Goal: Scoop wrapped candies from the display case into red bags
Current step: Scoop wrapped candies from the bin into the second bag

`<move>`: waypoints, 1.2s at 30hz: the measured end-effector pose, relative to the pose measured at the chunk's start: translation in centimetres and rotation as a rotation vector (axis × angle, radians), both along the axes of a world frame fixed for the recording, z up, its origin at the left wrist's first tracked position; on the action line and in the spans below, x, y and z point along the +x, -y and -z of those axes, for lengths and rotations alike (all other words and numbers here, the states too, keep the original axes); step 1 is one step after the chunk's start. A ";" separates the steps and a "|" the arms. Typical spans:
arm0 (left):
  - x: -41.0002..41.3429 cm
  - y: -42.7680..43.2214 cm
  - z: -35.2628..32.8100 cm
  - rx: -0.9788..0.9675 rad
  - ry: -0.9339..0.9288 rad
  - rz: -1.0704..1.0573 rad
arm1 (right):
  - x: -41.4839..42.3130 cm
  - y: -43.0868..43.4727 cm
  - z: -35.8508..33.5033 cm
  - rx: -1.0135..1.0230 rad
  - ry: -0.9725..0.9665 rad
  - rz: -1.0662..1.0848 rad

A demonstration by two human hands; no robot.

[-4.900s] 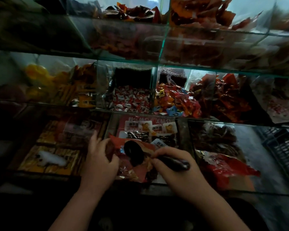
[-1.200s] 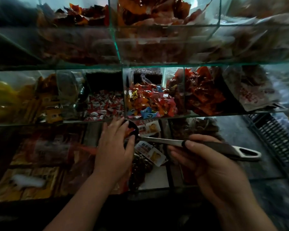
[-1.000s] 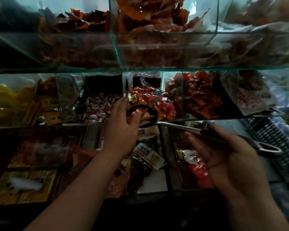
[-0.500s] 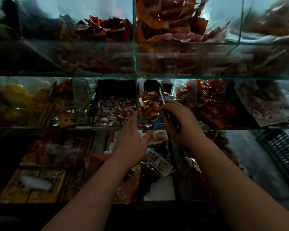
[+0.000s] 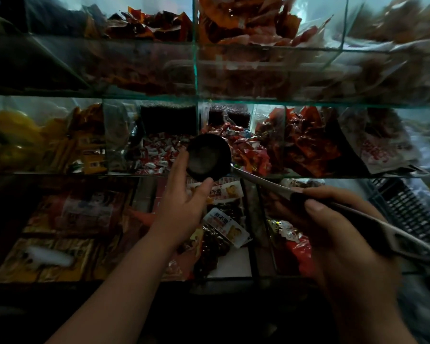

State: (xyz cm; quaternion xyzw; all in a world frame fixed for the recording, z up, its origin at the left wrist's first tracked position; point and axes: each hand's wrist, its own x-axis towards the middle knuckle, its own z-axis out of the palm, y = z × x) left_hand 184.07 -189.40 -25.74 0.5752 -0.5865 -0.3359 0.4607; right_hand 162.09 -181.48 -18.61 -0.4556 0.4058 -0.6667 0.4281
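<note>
Now: the loading step. Right hand (image 5: 338, 227) clamped on the handle of the scoop (image 5: 207, 157). Left hand (image 5: 184, 204) straight-fingered, thumb and forefinger touching the bowl rim, gripping nothing. Bowl hangs before the middle shelf, seemingly empty; the light is poor. Wrapped candies (image 5: 246, 150) heaped in the glass compartment just behind it. Next move calls for dipping the bowl in, digging, lifting level, carrying down to a red bag. Display case (image 5: 134, 98) is tiered glass; dim room; black crate (image 5: 407, 214) at right.
</note>
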 end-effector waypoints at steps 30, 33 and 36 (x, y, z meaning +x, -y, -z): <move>7.8 -8.5 4.4 0.179 0.221 -0.215 | 9.4 1.6 8.9 0.023 -1.146 -0.661; 8.1 -8.4 4.7 0.213 0.131 -0.215 | 9.2 1.6 8.6 -0.020 -1.171 -0.835; 8.5 -8.3 5.1 0.240 0.079 -0.236 | 9.4 1.6 8.5 -0.052 -1.207 -0.988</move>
